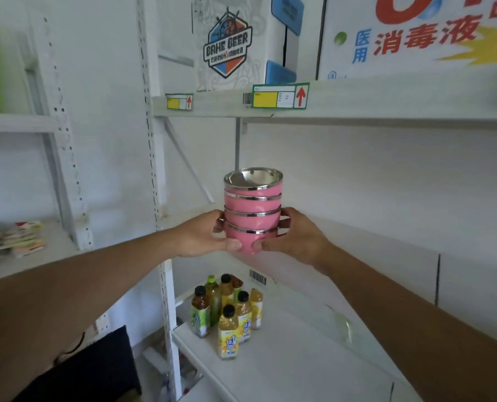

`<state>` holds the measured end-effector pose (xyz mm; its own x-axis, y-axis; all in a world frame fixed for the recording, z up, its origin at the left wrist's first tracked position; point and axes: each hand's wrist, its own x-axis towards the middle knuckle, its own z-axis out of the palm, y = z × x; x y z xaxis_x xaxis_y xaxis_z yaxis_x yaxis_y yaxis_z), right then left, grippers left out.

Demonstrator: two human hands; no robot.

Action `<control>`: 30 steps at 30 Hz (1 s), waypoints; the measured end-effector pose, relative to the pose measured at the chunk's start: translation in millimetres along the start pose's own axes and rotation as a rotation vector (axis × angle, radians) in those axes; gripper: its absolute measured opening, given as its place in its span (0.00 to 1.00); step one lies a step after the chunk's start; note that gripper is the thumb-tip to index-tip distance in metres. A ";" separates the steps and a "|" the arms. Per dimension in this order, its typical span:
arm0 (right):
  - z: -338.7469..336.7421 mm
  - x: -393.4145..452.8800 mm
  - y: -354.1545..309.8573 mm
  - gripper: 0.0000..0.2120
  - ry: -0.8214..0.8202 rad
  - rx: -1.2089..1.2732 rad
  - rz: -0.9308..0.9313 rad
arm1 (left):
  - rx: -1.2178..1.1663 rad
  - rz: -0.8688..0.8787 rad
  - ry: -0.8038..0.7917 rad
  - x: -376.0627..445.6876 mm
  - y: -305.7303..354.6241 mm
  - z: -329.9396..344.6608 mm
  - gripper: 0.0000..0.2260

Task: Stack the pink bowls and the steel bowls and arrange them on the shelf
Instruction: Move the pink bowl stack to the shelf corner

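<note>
A stack of several pink bowls (252, 216) with steel rims and a shiny steel inside is held up in mid-air at the centre of the head view. My left hand (203, 236) grips the bottom bowl from the left, thumb across its front. From the right, my right hand (293, 235) clasps the same bowl, fingers wrapped round its far side. The stack stands upright, in front of the white middle shelf (386, 236) and slightly above its front edge. No separate steel bowls are in view.
Several tea bottles (229, 309) stand on the lower shelf (299, 358). The upper shelf (357, 97) carries a beer carton (229, 42) and a disinfectant carton (415, 33), with price tags on its edge. Flat packets (21, 236) lie on the left shelf unit. A perforated upright (154, 169) separates the units.
</note>
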<state>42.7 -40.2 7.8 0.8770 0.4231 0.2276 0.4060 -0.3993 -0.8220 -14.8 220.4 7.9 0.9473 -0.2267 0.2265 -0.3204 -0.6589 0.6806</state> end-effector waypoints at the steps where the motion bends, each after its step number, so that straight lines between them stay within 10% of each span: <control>1: -1.5 4.6 1.1 0.48 -0.014 0.010 -0.004 | 0.008 -0.004 -0.004 1.3 1.3 -0.3 0.21; 30: 44.8 103.7 21.0 0.49 0.165 -0.058 0.192 | 0.021 0.013 -0.072 118.9 -114.0 -35.2 0.35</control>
<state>130.7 31.8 -9.3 0.9676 0.1988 0.1558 0.2376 -0.5080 -0.8279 134.5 293.8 -18.2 0.9405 -0.2856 0.1840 -0.3333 -0.6702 0.6632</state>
